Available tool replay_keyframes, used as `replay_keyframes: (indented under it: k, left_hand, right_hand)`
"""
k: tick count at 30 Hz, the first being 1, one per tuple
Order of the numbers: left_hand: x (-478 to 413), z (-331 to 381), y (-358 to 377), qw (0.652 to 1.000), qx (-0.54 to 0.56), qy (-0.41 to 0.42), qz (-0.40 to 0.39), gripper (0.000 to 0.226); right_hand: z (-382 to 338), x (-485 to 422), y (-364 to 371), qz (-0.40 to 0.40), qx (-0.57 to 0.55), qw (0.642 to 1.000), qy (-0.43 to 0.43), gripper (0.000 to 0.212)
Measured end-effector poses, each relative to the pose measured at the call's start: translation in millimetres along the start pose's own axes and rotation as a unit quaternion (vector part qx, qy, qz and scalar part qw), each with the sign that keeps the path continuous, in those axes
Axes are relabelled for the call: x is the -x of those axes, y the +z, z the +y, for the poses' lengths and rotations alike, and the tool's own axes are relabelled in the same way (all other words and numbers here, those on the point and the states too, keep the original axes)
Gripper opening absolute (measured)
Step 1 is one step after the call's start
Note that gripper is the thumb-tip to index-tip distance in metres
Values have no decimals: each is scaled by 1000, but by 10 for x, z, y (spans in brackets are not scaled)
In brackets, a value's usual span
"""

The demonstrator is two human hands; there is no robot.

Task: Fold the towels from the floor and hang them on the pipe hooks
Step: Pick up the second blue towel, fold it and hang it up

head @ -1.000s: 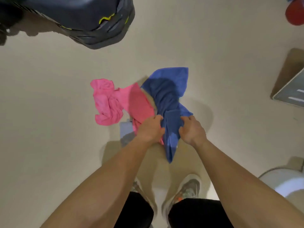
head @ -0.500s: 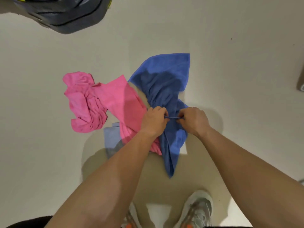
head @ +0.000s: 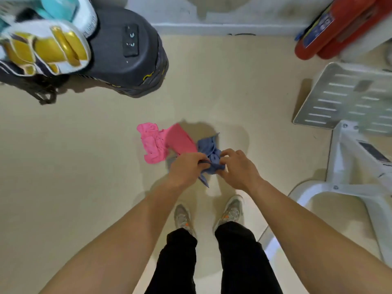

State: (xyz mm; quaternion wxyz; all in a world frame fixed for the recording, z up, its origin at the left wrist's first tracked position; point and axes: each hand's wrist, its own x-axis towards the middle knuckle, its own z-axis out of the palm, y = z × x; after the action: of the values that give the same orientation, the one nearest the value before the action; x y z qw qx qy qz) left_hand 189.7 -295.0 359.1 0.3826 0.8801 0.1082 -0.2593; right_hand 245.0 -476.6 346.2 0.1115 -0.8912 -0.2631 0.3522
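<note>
The left hand [head: 185,169] and the right hand [head: 238,169] each pinch the bunched blue towel [head: 212,159], which hangs between them above the floor [head: 84,166], probably so they can find an edge for folding. The pink towel [head: 161,143] lies crumpled on the floor beyond.

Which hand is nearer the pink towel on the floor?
Left. The left hand is just right of the pink towel; the right hand is farther right, past the blue towel both grip.
</note>
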Motion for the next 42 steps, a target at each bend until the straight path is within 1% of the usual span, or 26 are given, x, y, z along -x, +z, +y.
replay_keyframes:
  k: [2, 3, 6, 9, 11, 13, 15, 17, 19, 22, 24, 27, 28, 30, 31, 32, 33, 36, 38, 40, 42]
  left_hand:
    - [384, 420, -441, 1000, 12, 18, 12, 25]
    - [574, 649, -659, 999, 24, 31, 20, 25]
    - [1119, 1209, -1173, 995, 49, 66, 59, 12]
    - [1563, 1587, -1571, 983, 90, 128, 99, 15]
    - [1780, 1764, -1772, 980, 84, 153, 99, 12]
    - [1957, 1945, -1924, 977, 64, 177, 103, 10]
    - [2092, 2111, -2049, 972, 51, 196, 120, 10]
    - [2187, 2227, -2167, 969, 51, 194, 146, 11]
    - [2234, 2284, -2255, 968, 46, 175, 173, 12]
    - [2316, 2346, -2223, 974, 7, 137, 182, 12]
    - [2445, 2464, -2048, 977, -14, 140, 161, 9]
    - [2711, 2721, -1624, 978, 10, 197, 71, 7]
    - [2816, 2809, -1490, 976, 34, 213, 35, 11]
    - [3009, 2973, -1292, 967, 89, 234, -38, 26]
    - [3073, 3034, -1217, 961, 100, 248, -66, 32]
    - [3110, 3076, -1155, 957, 96, 260, -81, 33]
    - [3137, 3109, -1113, 956, 87, 267, -80, 29]
    - [3168, 3129, -1075, 966, 67, 249, -30, 5]
    - [3180, 3137, -1077, 966, 68, 247, -14, 5]
    - [3206, 3174, -1098, 967, 66, 247, -3, 10]
    - [3217, 3229, -1139, 968, 55, 244, 26, 12]
  right_hand:
    - [-323, 433, -551, 27, -28, 999, -2, 29]
    - [-486, 650, -826, 41, -47, 998, -1, 27]
    - [-940, 1255, -1467, 50, -131, 990, 27, 15]
    - [-1259, 1867, -1824, 81, -217, 972, 45, 28]
    - [-1407, 2282, -1901, 108, -259, 959, 52, 26]
    - [-1445, 2655, -1806, 129, -287, 946, 81, 22]
    - [-1430, 3004, -1624, 148, -306, 932, 125, 28]
    - [-1377, 3323, -1427, 167, -319, 918, 167, 33]
    - [-1307, 3602, -1310, 198, -341, 900, 189, 32]
    - [-1230, 3893, -1364, 263, -374, 871, 179, 29]
    - [-1257, 4010, -1537, 306, -376, 861, 155, 29]
    - [-1389, 4117, -1828, 359, -368, 850, 114, 30]
    - [-1431, 4144, -1900, 367, -365, 849, 104, 29]
    - [-1492, 4209, -1993, 372, -368, 848, 85, 22]
    - [-1512, 4254, -2022, 373, -372, 846, 77, 19]
    - [-1518, 4301, -2037, 372, -379, 844, 73, 17]
    - [-1517, 4351, -2043, 373, -385, 841, 73, 16]
    - [-1419, 4471, -2001, 397, -371, 834, 96, 17]
    - [-1329, 4524, -1945, 406, -371, 828, 113, 20]
    - [-1270, 4564, -1873, 386, -388, 830, 107, 18]
    - [-1223, 4594, -1786, 359, -409, 833, 97, 15]
